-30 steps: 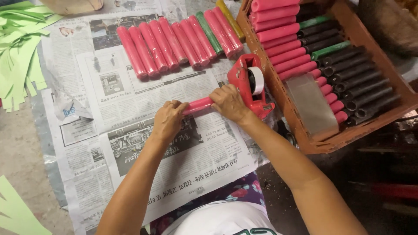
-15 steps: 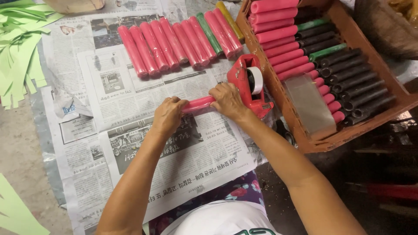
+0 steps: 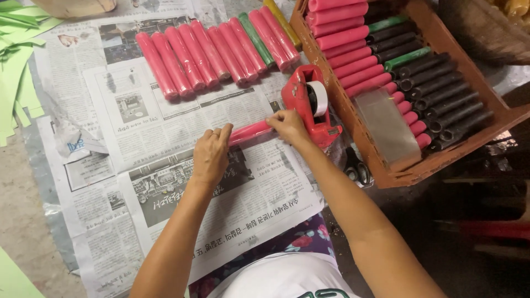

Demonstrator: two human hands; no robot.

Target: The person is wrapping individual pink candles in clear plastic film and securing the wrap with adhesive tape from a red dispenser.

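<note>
Your left hand (image 3: 211,154) is closed in a narrow grip over the left end of a pink paper-wrapped cylindrical tube (image 3: 249,132), which lies across the spread newspaper sheets (image 3: 165,182) at centre. Your right hand (image 3: 287,124) pinches the tube's right end, fingertips pressed at the point where it meets the red handheld tape dispenser (image 3: 306,102) with its white roll.

Beyond the tube, a row of finished pink tubes (image 3: 210,55) lies side by side on the newspaper, with one green tube (image 3: 257,41) and one yellow tube (image 3: 282,22) among them. The dispenser stands just beside the brown wooden tray (image 3: 353,132), which holds pink and dark tubes. Black scissors (image 3: 356,168) lie against the tray's near corner.

Green paper strips (image 3: 16,72) occupy the left edge. Bare newspaper lies near your forearms.
</note>
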